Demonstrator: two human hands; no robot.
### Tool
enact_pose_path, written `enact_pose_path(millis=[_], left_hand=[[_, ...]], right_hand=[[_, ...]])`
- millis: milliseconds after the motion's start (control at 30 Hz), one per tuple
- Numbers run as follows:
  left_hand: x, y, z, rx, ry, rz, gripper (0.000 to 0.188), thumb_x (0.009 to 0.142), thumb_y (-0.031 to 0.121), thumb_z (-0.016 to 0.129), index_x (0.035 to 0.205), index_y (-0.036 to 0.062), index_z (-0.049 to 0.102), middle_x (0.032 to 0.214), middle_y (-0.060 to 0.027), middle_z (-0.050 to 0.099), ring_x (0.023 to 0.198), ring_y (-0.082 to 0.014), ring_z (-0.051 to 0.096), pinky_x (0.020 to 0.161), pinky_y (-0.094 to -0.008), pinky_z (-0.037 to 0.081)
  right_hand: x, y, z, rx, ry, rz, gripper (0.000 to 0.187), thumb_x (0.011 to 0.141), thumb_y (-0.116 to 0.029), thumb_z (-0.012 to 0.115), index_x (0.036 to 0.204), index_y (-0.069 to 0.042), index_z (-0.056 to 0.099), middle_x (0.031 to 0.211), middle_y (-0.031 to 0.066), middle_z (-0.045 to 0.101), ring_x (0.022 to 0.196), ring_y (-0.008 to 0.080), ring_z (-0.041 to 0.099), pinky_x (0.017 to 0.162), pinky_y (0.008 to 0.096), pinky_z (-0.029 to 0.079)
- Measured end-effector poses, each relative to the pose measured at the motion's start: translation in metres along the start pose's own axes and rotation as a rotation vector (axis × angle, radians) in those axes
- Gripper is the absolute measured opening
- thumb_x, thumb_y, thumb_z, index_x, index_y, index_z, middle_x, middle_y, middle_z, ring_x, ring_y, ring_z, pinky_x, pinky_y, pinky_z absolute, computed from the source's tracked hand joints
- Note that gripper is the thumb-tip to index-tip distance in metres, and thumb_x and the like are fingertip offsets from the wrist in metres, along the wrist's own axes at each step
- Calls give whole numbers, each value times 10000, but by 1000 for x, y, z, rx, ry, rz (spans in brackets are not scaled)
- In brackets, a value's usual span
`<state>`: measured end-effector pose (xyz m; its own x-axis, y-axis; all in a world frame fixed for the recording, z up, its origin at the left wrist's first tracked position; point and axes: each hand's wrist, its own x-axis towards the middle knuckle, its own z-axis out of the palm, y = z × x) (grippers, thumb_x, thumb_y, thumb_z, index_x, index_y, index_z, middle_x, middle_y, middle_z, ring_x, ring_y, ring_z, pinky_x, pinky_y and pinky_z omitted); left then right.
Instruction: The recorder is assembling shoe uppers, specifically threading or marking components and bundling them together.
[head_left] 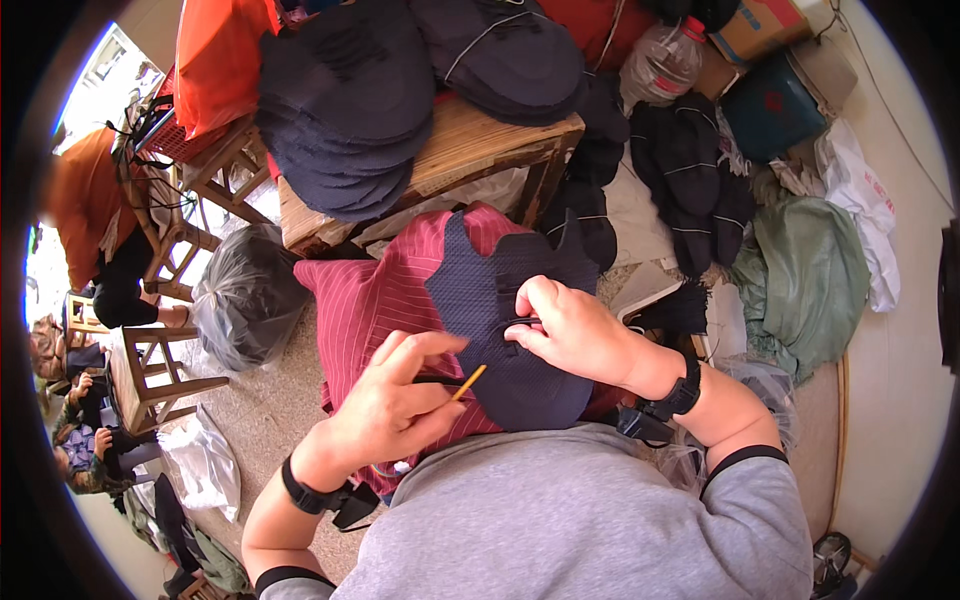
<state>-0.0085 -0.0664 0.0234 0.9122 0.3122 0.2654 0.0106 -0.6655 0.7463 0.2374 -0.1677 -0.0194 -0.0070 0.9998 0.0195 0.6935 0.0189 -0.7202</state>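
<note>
A dark navy textured fabric piece (pixel 525 390) with a rounded near end and pointed far corners lies across my lap, over a red pinstriped cloth (pixel 365 310). My right hand (pixel 570 330) is closed in a pinch at the piece's middle, gripping a dark fold or cord there; its exact form is hard to make out. Just left of the piece, my left hand (pixel 405 395) is curled around a thin yellow stick (pixel 470 382), whose tip points toward the fabric. What lies under the left fingers is hidden.
Ahead stands a wooden bench (pixel 460 150) bearing stacked dark fabric pieces (pixel 345 90) and a tied bundle (pixel 500 55). A stuffed plastic bag (pixel 250 295) and wooden stool (pixel 155 375) are at left, with other people beyond. Tied bundles (pixel 690 180) and a green sack (pixel 810 280) lie right.
</note>
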Motion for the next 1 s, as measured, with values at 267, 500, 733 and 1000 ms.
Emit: enact_pose_path(millis=[267, 500, 733, 1000], left_hand=[[7, -20, 43, -1047, -11, -303, 513, 1048, 434, 461, 1135, -43, 629, 1314, -172, 583, 1128, -251, 620, 1002, -390, 468], [-35, -42, -15, -1027, 625, -609, 266, 1022, 219, 563, 1160, -8, 588, 900, -18, 584, 737, -98, 556, 740, -265, 526], [-92, -83, -79, -1010, 1169, -531, 367, 1046, 90, 490, 1396, -17, 467, 849, 4, 552, 636, -33, 468, 722, -241, 489], [-123, -117, -85, -911, 1248, -556, 313, 1048, 125, 500, 1325, -18, 534, 855, 9, 572, 656, -37, 493, 750, -242, 506]], right_hand=[[1, -3, 4, -166, 58, -181, 278, 825, -197, 749, 933, -66, 530, 844, 93, 636, 781, 306, 667, 664, 415, 516], [-8, 3, -5, -304, 85, -176, 314, 807, -306, 771, 888, -105, 544, 828, 34, 612, 856, 235, 617, 763, 389, 406], [-25, 28, 8, -205, 350, -342, 414, 803, -266, 789, 1092, -65, 570, 1146, 116, 541, 1091, 299, 537, 963, 446, 420], [-43, 35, 11, -179, 276, -338, 637, 846, -249, 754, 1374, 0, 497, 1373, 177, 498, 1261, 359, 496, 1089, 458, 401]])
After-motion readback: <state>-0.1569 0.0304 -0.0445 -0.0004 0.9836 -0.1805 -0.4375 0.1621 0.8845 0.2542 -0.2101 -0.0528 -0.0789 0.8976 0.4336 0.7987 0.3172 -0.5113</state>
